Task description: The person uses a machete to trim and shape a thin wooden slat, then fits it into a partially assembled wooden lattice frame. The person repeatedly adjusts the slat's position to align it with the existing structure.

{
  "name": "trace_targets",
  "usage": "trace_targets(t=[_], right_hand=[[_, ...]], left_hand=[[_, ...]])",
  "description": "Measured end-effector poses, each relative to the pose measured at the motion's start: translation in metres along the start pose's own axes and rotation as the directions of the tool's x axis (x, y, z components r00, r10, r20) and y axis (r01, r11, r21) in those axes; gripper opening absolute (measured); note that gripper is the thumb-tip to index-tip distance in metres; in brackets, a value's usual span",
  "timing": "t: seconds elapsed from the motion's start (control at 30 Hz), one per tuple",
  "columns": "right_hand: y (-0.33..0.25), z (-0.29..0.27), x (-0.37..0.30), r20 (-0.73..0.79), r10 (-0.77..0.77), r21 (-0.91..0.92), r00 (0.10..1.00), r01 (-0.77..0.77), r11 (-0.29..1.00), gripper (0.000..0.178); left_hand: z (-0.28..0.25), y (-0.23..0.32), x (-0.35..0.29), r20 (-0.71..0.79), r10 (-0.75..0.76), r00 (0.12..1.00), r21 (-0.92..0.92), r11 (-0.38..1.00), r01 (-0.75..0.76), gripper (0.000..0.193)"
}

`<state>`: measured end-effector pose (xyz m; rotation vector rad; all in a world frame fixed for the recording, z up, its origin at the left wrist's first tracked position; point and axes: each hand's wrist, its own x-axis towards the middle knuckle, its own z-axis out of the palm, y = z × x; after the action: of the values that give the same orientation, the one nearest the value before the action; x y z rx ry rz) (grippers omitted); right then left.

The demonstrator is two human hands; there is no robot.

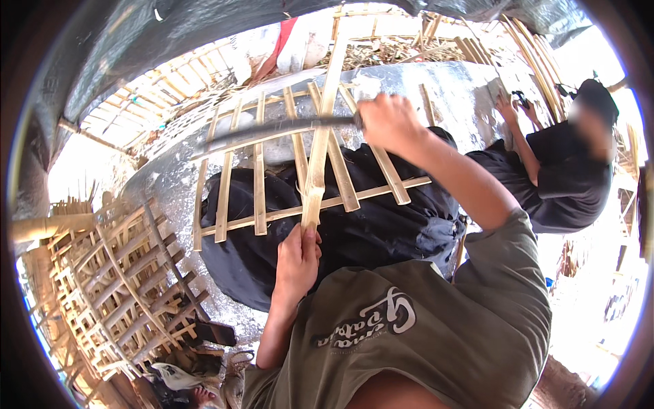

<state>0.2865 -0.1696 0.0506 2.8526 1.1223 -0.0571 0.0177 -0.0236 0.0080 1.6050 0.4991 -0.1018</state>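
My left hand is closed around the lower end of a long split bamboo strip, which slants up and away from me. In my right hand is the handle of a machete; its long dark blade, slightly blurred, points left and crosses the strip. Whether the edge touches the bamboo I cannot tell. Beneath both lies a bamboo lattice of several upright slats joined by thin crosspieces, resting over my legs in black trousers.
Stacked bamboo lattice panels stand on the left. At the right, a person in black sits with hands near a small dark object. Bamboo poles lean behind, and scraps lie at the back. A grey sheet covers the ground.
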Motion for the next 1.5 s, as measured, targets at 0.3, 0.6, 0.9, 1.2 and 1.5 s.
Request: trace_targets(t=[0.3,0.6,0.9,1.2,1.5], right_hand=[[-0.016,-0.001,-0.04,0.168,-0.072,0.149,0.983,0.047,0.988,0.022],[0.025,-0.001,0.001,-0.037,0.137,0.028,0.99,-0.136,0.99,0.026],[0.003,-0.017,-0.026,0.002,-0.044,0.013,0.999,0.044,0.999,0.02],[0.04,-0.028,-0.001,0.026,0.149,0.101,0.988,-0.151,0.983,0.018],[0.068,-0.028,0.017,-0.084,0.161,0.016,0.983,-0.16,0.987,0.02]], left_hand=[[0.007,-0.018,0.008,-0.04,0.105,0.994,0.148,0.984,-0.098,0.026],[-0.007,0.0,-0.003,-0.109,0.177,0.978,0.304,0.943,-0.137,0.024],[0.002,-0.004,-0.001,-0.142,0.307,0.941,0.361,0.902,-0.239,0.019],[-0.004,-0.013,-0.013,-0.1,0.304,0.948,0.38,0.892,-0.246,0.024],[-0.01,-0.01,-0.016,-0.003,0.222,0.975,0.231,0.949,-0.215,0.032]])
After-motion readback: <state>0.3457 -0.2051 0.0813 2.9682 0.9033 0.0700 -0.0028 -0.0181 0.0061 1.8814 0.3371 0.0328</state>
